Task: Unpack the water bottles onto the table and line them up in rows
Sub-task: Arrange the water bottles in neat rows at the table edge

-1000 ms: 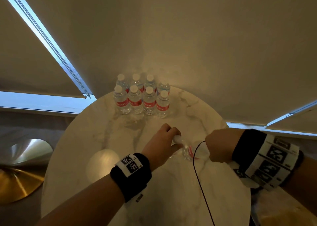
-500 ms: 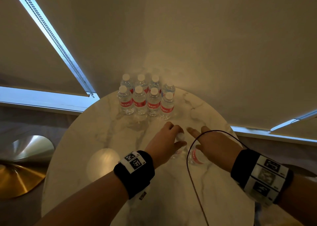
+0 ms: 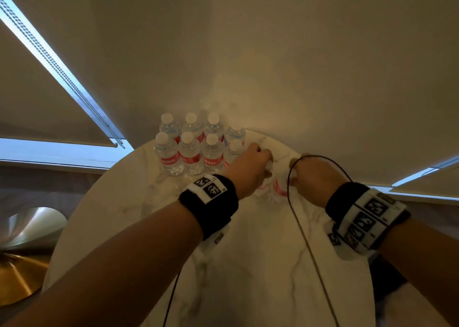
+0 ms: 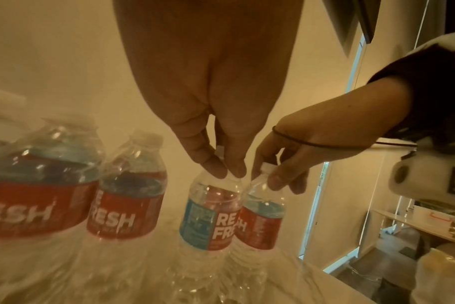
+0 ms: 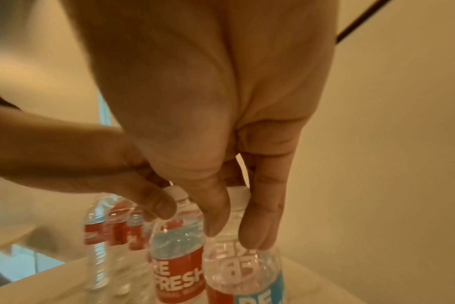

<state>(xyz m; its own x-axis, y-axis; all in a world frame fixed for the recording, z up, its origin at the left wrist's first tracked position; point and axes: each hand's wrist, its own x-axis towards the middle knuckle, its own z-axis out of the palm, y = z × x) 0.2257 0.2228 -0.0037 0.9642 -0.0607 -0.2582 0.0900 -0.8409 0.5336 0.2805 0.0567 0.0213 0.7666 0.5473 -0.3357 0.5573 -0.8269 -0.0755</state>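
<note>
Several clear water bottles with red labels (image 3: 191, 150) stand in two rows at the far edge of the round marble table (image 3: 248, 264). My left hand (image 3: 248, 170) pinches the neck of one upright bottle (image 4: 210, 216) just right of the rows. My right hand (image 3: 315, 177) pinches the cap of a second bottle (image 4: 260, 224) touching the first one's right side. In the right wrist view my right hand (image 5: 234, 232) has its fingers round its bottle (image 5: 244, 267), and the left hand's thumb (image 5: 156, 203) lies on the other bottle (image 5: 178, 257). Both bottle bases sit on or just above the tabletop; I cannot tell which.
A black cable (image 3: 298, 215) loops over my right hand and runs down across the table. Window blinds hang behind the table. A gold disc (image 3: 19, 277) and a silver curved object (image 3: 32, 225) lie beyond the table's left edge. A shelf (image 4: 416, 224) shows at the right.
Both hands have moved away from me, from the table's middle to the right end of the rows, each carrying a bottle. The two bottles now stand upright side by side.
</note>
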